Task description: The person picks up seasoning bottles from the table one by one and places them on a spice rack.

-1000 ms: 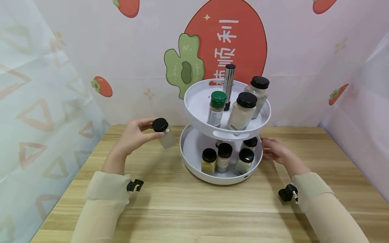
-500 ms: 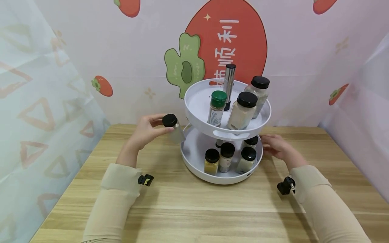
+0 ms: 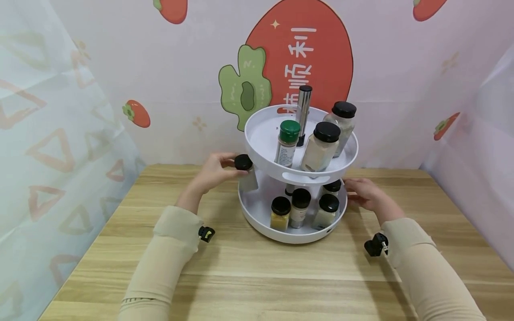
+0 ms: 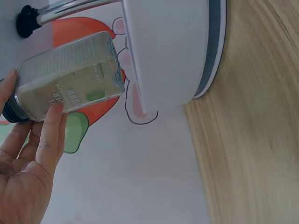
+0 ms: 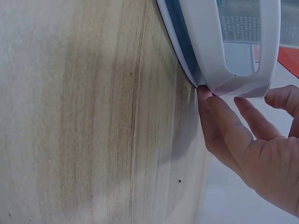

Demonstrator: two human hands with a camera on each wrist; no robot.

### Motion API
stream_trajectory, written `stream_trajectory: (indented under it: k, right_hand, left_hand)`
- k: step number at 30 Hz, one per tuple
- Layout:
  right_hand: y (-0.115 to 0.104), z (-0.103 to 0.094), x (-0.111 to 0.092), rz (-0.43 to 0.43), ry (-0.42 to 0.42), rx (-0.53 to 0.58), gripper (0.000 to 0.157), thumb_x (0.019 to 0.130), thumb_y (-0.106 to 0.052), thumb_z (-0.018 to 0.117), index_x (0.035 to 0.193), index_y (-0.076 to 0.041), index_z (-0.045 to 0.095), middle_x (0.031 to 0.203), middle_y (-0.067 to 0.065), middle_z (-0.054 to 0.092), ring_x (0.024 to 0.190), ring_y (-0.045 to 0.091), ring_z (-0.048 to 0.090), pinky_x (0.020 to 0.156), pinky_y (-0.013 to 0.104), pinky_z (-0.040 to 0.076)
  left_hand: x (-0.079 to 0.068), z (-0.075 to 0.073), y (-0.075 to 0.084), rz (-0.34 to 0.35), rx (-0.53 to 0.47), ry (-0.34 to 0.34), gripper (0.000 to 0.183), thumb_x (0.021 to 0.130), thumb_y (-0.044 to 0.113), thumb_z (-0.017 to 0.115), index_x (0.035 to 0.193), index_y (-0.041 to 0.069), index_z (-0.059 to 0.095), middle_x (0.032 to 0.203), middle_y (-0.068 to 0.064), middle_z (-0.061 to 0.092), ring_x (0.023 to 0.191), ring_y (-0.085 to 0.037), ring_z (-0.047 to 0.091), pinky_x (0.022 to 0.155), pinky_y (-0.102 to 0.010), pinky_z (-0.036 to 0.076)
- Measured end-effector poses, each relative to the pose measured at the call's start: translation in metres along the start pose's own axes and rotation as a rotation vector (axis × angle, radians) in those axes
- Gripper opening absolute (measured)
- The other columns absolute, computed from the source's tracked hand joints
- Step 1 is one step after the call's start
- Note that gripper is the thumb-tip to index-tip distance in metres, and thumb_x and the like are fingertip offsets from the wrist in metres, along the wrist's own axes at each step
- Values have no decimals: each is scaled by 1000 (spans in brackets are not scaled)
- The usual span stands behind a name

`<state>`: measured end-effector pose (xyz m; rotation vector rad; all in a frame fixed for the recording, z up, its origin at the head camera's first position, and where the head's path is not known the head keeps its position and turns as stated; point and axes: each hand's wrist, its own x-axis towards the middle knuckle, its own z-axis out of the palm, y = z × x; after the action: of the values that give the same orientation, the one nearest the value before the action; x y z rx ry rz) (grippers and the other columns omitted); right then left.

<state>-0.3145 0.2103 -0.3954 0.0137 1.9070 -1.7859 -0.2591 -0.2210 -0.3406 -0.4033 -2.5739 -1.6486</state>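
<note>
My left hand pinches a clear spice jar near its black lid. In the left wrist view the jar has pale powder inside and printed lettering on its side. The jar overlaps the left edge of the lower white tray, just below the upper tray. At the opposite side my right hand touches the lower tray's outer wall. The right wrist view shows its fingertips against the wall below a handle slot, with the thumb at the rim.
On the lower tray stand several black-lidded jars, among them a yellow-filled one. Above, a green-capped shaker and two larger jars, one in front, surround a metal post. A wooden table carries the stand before a printed backdrop.
My left hand has carried the jar rightward from beside the stand to the lower tray's left edge. The jars on the lower tray have shifted slightly right. My right hand has barely moved.
</note>
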Motion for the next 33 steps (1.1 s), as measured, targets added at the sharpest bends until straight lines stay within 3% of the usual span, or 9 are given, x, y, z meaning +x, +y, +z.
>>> stream_trajectory:
  k: [4, 8, 12, 16, 20, 22, 27, 33]
  right_hand:
    - [0, 0, -1, 5, -6, -2, 31, 99, -10, 47, 84, -31, 65, 87, -9, 63, 83, 7, 64, 77, 23, 59]
    - [0, 3, -1, -5, 12, -41, 21, 100, -12, 46, 109, -17, 64, 87, -9, 63, 83, 7, 64, 76, 22, 58]
    - [-1, 7, 0, -14, 34, -73, 27, 101, -13, 45, 125, -7, 54, 89, -7, 60, 82, 7, 63, 75, 22, 58]
    - [-1, 6, -1, -16, 40, -61, 19, 100, -13, 46, 111, -15, 62, 89, -7, 60, 81, 6, 63, 74, 21, 58]
    - [2, 4, -1, -20, 23, -36, 28, 102, -15, 45, 88, -28, 64, 86, -8, 61, 80, 6, 64, 73, 21, 58]
    - [2, 3, -1, -22, 15, -35, 29, 103, -16, 44, 86, -30, 64, 87, -8, 61, 80, 6, 64, 73, 21, 58]
    - [3, 3, -1, -30, 22, -58, 21, 102, -16, 44, 115, -17, 61, 90, -7, 59, 82, 6, 63, 75, 21, 58]
    - [1, 4, 0, -29, 32, -92, 43, 103, -17, 42, 143, 0, 42, 93, -7, 58, 83, 6, 62, 76, 21, 57]
  left_hand:
    - [3, 9, -3, 0, -2, -23, 48, 77, 14, 85, 122, 6, 70, 119, -13, 71, 107, -27, 70, 86, -26, 57]
    - [4, 16, -8, 3, 1, -60, 46, 78, 11, 83, 122, 4, 70, 120, -14, 71, 109, -30, 68, 92, -31, 55]
    - [5, 20, -11, 14, 37, -93, 48, 79, 12, 83, 124, 6, 69, 123, -12, 70, 110, -28, 67, 99, -38, 53]
    - [7, 23, -11, 21, 53, -112, 49, 79, 11, 82, 126, 5, 68, 124, -12, 70, 110, -30, 67, 98, -39, 54]
    - [6, 28, -15, -6, 42, -134, 47, 79, 10, 82, 124, 3, 68, 122, -13, 70, 109, -30, 67, 95, -37, 56]
    - [5, 30, -17, -23, 40, -138, 47, 79, 9, 82, 123, 3, 68, 122, -14, 70, 109, -29, 68, 94, -36, 56]
    - [4, 33, -21, -28, 42, -131, 46, 79, 10, 82, 123, 3, 69, 122, -14, 69, 109, -30, 67, 93, -35, 55]
    - [3, 36, -25, -2, 50, -161, 43, 79, 9, 82, 120, 2, 69, 120, -15, 68, 109, -31, 66, 96, -40, 56]
